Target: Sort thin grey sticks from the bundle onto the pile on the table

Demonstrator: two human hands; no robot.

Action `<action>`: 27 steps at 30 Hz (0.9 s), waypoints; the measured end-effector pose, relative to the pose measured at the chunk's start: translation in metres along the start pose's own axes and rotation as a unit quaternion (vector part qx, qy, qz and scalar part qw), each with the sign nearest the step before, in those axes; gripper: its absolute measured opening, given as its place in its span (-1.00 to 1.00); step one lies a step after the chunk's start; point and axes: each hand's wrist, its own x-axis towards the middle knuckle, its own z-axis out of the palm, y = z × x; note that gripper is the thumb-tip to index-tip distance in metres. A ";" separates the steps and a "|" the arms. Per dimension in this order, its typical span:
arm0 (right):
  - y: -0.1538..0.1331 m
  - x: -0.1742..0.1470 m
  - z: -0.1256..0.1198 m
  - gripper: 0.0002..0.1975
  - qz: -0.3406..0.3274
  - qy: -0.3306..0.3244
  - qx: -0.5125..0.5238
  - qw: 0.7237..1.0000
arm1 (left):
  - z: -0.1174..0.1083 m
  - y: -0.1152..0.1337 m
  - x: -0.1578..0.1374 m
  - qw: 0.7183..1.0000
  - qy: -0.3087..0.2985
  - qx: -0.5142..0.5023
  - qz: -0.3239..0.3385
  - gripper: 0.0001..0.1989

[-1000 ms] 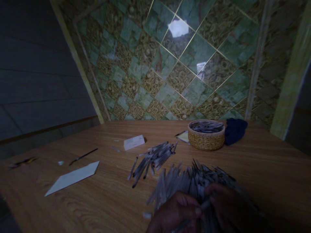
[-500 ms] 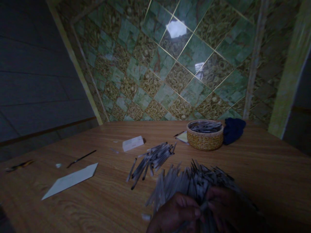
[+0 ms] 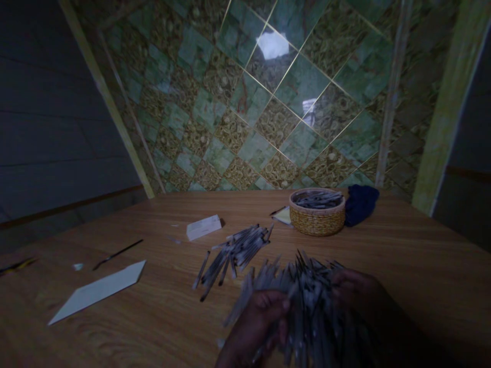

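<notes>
Close in front of me is a big loose pile of thin pale sticks [image 3: 307, 312], several with dark ends; the dim light hides their exact kind. At the pile's left side my left hand [image 3: 255, 319] is closed, thumb and forefinger pinching one thin pale stick [image 3: 292, 290]. My right hand [image 3: 358, 289] rests against the pile's right side with its fingers curled in; whatever they grip is lost in shadow. A smaller heap of similar dark-ended sticks [image 3: 240, 250] lies beyond, to the left.
A round woven basket [image 3: 317, 223] holding more sticks stands at the back, beside dark blue cloth [image 3: 360, 204]. Leftward lie a white box [image 3: 204, 228], a flat pale card [image 3: 102, 291] and a thin dark tool [image 3: 118, 254]. The wooden table [image 3: 161, 322] meets a tiled wall [image 3: 253, 148].
My hands were together over the pile and are now apart, the right one moved away and up to the pile's right side. The view has shifted slightly.
</notes>
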 end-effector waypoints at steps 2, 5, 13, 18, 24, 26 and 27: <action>-0.002 0.003 -0.005 -0.82 -0.013 0.084 -0.064 0.994 | -0.005 0.000 0.004 0.993 0.109 0.039 0.031 -0.64; -0.002 0.007 -0.012 -0.84 -0.033 0.129 -0.109 0.985 | -0.013 0.000 0.009 0.972 0.208 0.090 0.058 -0.63; 0.002 0.006 -0.001 -0.82 -0.002 0.056 -0.042 0.998 | -0.009 -0.003 0.004 0.997 0.046 0.059 0.012 -0.57; -0.001 -0.005 0.021 -0.86 -0.036 0.020 0.015 0.999 | 0.007 0.000 -0.003 0.997 -0.074 0.029 -0.007 -0.58; -0.004 -0.012 0.029 -0.88 -0.045 0.006 0.035 0.998 | 0.013 0.002 -0.005 0.994 -0.101 0.029 -0.016 -0.57; -0.003 -0.013 0.030 -0.88 -0.042 -0.001 0.040 0.998 | 0.013 -0.001 -0.003 0.993 -0.108 0.034 -0.020 -0.57; -0.002 -0.013 0.031 -0.88 -0.043 -0.002 0.043 0.998 | 0.013 -0.002 -0.002 0.992 -0.115 0.039 -0.021 -0.56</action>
